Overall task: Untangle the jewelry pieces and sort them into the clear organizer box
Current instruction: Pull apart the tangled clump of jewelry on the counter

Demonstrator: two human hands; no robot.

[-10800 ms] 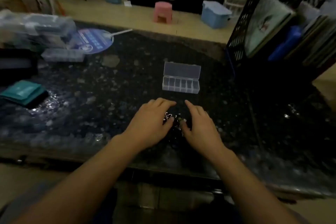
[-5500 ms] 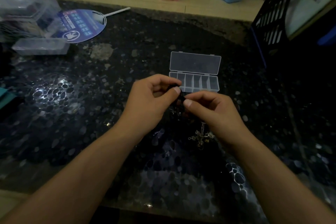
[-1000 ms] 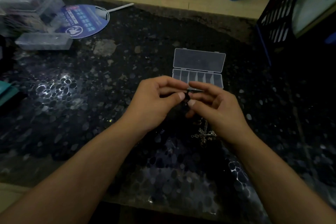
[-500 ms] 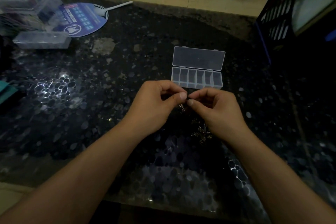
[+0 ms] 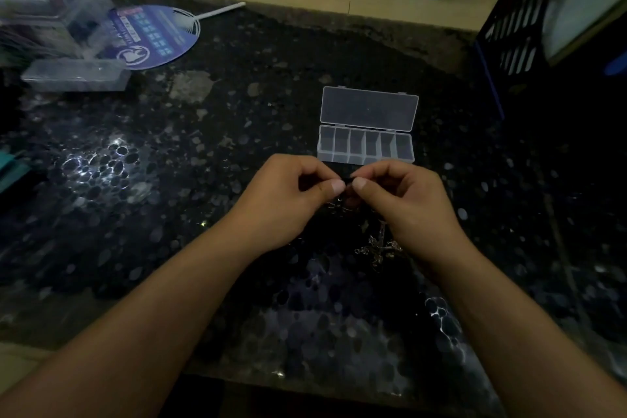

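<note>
The clear organizer box [image 5: 365, 146] lies open on the dark speckled counter, lid tipped back, its row of compartments looking empty. Just in front of it my left hand [image 5: 288, 195] and my right hand [image 5: 403, 204] meet thumb to thumb, each pinching a thin part of the tangled jewelry between thumb and forefinger. The held strand itself is too dark and fine to make out. Below my right hand a silvery tangle of jewelry pieces [image 5: 378, 246] hangs or rests near the counter; I cannot tell which.
A blue round hand fan [image 5: 152, 36] and clear plastic boxes [image 5: 73, 75] sit at the far left. A black mesh file rack [image 5: 519, 20] stands at the right. A teal item [image 5: 10, 168] pokes in at the left edge. Beyond the counter's far edge are a pink stool and blue bin.
Over the last second both hands have come slightly toward me, off the box's front edge, still pinched together on the jewelry. The silvery tangle stays under my right hand.
</note>
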